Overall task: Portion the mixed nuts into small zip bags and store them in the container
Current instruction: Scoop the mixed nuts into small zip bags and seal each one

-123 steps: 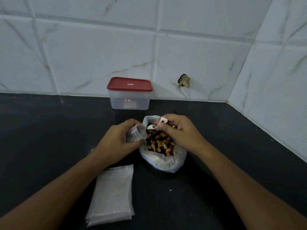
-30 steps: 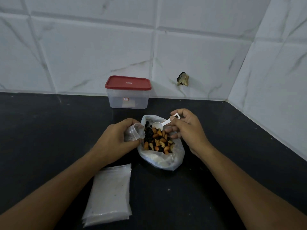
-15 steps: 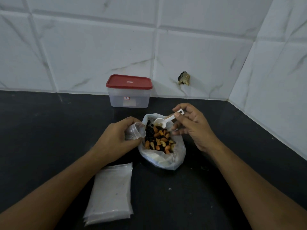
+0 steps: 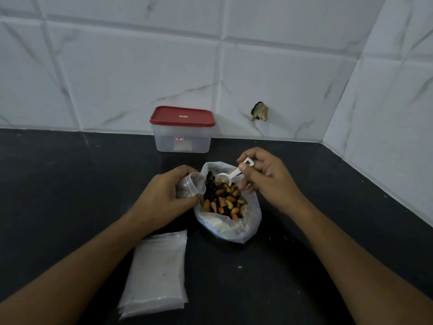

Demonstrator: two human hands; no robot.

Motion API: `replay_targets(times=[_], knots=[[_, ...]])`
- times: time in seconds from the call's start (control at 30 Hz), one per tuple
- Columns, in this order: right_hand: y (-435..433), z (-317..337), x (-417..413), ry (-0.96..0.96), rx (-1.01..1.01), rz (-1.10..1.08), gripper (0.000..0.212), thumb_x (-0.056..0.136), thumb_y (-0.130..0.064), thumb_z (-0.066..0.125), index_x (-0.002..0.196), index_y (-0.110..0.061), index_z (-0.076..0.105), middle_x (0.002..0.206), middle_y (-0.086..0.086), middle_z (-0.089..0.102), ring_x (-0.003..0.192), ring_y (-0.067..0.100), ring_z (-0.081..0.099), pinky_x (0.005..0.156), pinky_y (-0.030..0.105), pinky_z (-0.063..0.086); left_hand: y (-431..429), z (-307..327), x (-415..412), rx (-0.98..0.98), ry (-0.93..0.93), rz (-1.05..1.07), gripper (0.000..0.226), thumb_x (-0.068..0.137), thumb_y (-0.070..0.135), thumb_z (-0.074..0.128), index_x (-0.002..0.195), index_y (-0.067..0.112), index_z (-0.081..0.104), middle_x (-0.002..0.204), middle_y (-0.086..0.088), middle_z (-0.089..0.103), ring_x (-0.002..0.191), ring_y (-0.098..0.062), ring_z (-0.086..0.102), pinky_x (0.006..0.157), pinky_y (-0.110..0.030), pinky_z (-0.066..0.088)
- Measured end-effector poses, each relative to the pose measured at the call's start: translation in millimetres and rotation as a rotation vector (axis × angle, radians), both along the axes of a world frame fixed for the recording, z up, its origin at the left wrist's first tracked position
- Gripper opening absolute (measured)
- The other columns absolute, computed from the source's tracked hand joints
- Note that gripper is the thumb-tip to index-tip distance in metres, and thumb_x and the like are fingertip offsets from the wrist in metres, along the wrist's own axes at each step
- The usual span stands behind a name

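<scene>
The mixed nuts sit in front of you, a lumpy heap of orange, tan and near-black pieces inside a soft, crinkled clear plastic bag. The bag's mouth is folded open and it slumps on the matte black countertop.

Your right hand pinches the flat handle of a small white plastic scoop between thumb and curled fingers. Its round bowl hovers just above the far side of the heap, and it holds something pale you cannot make out clearly. Your left hand is curled round a small zip bag of thin, glossy, see-through film. The bag's mouth is held open in a rounded ring facing the scoop, just beside the big bag's left rim.

Nearer you on the left, under your left forearm, lies a flat rectangular stack of empty zip bags, cloudy white and slightly fanned at the lower corner.

Against the back wall stands the container, a boxy translucent plastic tub with rounded corners, a small label on its front and a smooth red lid in place. It is well apart from the nuts. Behind it rise glossy white tiles with grey marble veining, and a ragged dark chip breaks one tile to the right.
</scene>
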State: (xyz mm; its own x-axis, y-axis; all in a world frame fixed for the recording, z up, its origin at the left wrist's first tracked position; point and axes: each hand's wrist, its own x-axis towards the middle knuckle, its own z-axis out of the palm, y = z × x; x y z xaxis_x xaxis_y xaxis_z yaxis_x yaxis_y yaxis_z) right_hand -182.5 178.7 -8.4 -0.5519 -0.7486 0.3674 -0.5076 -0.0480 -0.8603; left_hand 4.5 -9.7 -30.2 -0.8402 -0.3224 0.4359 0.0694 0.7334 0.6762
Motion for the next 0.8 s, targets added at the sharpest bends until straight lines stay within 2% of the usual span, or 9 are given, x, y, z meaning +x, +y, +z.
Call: replay_targets(times=[0.1, 0.27, 0.5, 0.7, 0.8], knots=[[3, 5, -2, -0.012, -0.008, 0.005, 0.007, 0.105, -0.011, 0.06, 0.11, -0.014, 0.064, 0.083, 0.001, 0.073, 0.069, 0.021, 0.071, 0.064, 0.036, 0.06, 0, 0, 0, -0.001, -0.006, 0.006, 0.037, 0.086, 0.018, 0.079, 0.119, 0.027, 0.066, 0.104, 0.016, 0.071, 0.096, 0.003, 0.068, 0.078, -0.009, 0.052], [8, 9, -4, 0.039, 0.001, 0.036, 0.011, 0.106, -0.009, 0.059, 0.113, -0.013, 0.065, 0.085, 0.01, 0.072, 0.07, 0.024, 0.071, 0.068, 0.037, 0.061, 0, 1, 0, 0.0, -0.003, 0.001, 0.036, 0.086, 0.018, 0.08, 0.118, 0.027, 0.066, 0.105, 0.017, 0.07, 0.096, 0.004, 0.067, 0.078, -0.01, 0.052], [-6, -5, 11, 0.109, -0.004, 0.013, 0.009, 0.104, -0.012, 0.062, 0.109, -0.017, 0.067, 0.083, -0.001, 0.074, 0.074, 0.018, 0.074, 0.064, 0.028, 0.057, 1, 1, 0, 0.003, 0.0, -0.002, 0.036, 0.085, 0.016, 0.08, 0.116, 0.028, 0.067, 0.104, 0.018, 0.071, 0.096, 0.003, 0.068, 0.078, -0.009, 0.051], [1, 7, -1, 0.103, 0.048, 0.014, 0.01, 0.105, -0.011, 0.06, 0.109, -0.018, 0.066, 0.074, -0.004, 0.067, 0.066, 0.015, 0.063, 0.061, 0.025, 0.05, 0, 1, 0, 0.004, -0.01, 0.001, 0.038, 0.085, 0.018, 0.08, 0.118, 0.03, 0.065, 0.105, 0.018, 0.07, 0.097, 0.005, 0.067, 0.079, -0.008, 0.05], [7, 9, -6, 0.087, 0.05, -0.026, 0.011, 0.105, -0.01, 0.06, 0.109, -0.019, 0.066, 0.072, -0.002, 0.066, 0.063, 0.016, 0.063, 0.058, 0.023, 0.048, 0, 1, 1, -0.006, -0.007, 0.006, 0.037, 0.085, 0.018, 0.079, 0.118, 0.028, 0.066, 0.104, 0.016, 0.071, 0.095, 0.004, 0.067, 0.077, -0.009, 0.051]])
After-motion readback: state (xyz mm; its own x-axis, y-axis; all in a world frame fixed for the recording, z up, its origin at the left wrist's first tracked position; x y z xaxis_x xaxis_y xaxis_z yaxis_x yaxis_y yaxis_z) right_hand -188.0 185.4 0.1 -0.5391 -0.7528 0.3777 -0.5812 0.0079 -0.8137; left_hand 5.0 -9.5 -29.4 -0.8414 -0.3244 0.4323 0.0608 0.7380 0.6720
